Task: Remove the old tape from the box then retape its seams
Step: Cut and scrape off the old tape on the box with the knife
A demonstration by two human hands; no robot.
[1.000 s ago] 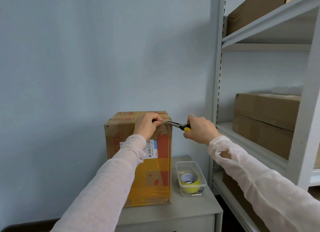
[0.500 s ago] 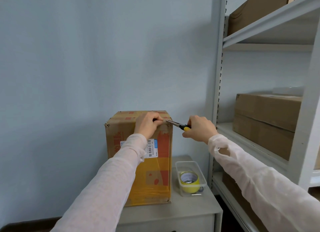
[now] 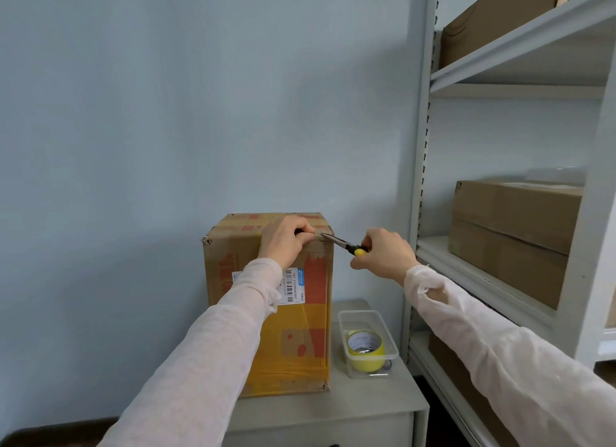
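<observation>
Standing upright on a small grey cabinet [image 3: 366, 410] against the pale wall, a tall cardboard box [image 3: 233, 280] is seen near the middle of the view. Its lower front is covered with yellow tape [image 3: 293, 366], and a white barcode label [image 3: 295, 286] is stuck higher up, partly hidden by the left sleeve. The box's top front edge, close to the right corner, is gripped by the left hand [image 3: 285, 241], whose fingers are curled over it; whether a strip of tape is pinched there cannot be told. A slim tool [image 3: 340, 243] with a dark metal tip and a yellow handle is held in the right hand [image 3: 383, 251], which is closed round the handle. Its tip is laid against the box's upper right corner, just beside the left hand. Right of the box, a yellow tape roll [image 3: 366, 353] is kept inside a clear plastic tub [image 3: 366, 313] on the same cabinet. Further right, a metal rack [image 3: 420, 180] is loaded with other cartons [image 3: 513, 226].
</observation>
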